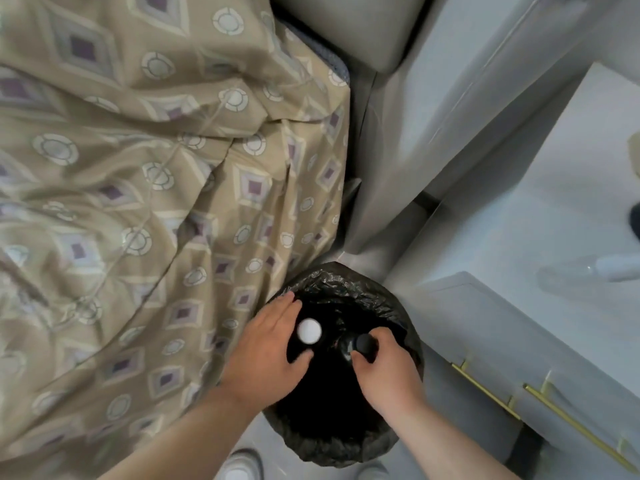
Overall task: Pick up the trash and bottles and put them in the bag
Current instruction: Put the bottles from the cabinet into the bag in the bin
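Both hands full over the open black bag (346, 282) beside the bed (138, 168): left hand (270, 348) wraps a white-capped bottle (309, 331), right hand (384, 370) pinches a black-capped bottle (364, 344) at the neck, held upright, probably to drop straight in.

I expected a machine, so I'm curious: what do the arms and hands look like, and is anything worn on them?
They are a person's: the left hand and right hand are ungloved, and the left forearm and right forearm are bare, with no sleeve in view. No watch, bracelet or ring shows, though the picture is slightly blurred.
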